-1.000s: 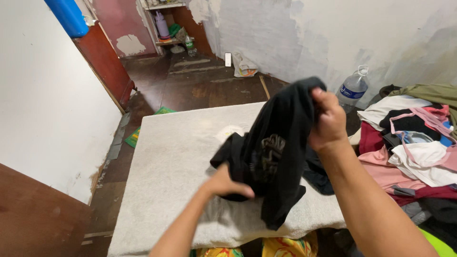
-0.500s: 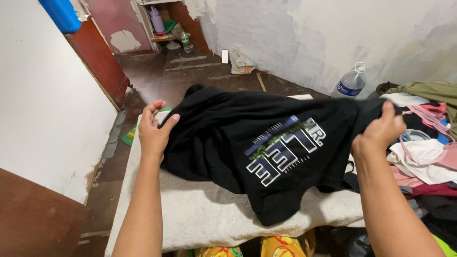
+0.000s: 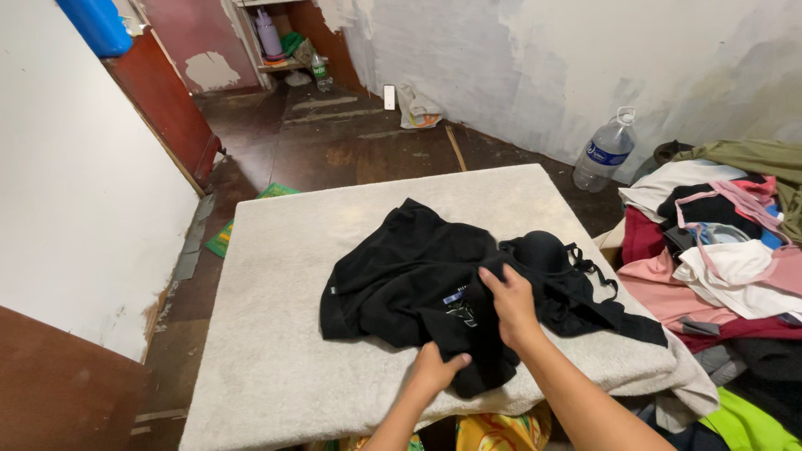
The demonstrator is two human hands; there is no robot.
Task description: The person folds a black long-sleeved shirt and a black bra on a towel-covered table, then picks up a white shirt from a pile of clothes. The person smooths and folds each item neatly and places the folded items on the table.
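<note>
Both hands, left hand (image 3: 434, 367) and right hand (image 3: 511, 302), pinch the crumpled black shirt (image 3: 401, 280) lying beneath them.

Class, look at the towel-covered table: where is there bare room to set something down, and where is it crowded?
Bare towel lies left of the black shirt, along the far edge toward the water bottle, and in the near left corner. The middle is crowded: both hands, left and right, grip the shirt. The clothes pile crowds the right side.

The black shirt (image 3: 401, 280) is soft matt cloth with a small printed patch; the desk (image 3: 276, 351) wears a rough, nubby cream towel cover; the water bottle (image 3: 603, 154) is clear glossy plastic; the floor (image 3: 334, 142) is dark worn wood
</note>
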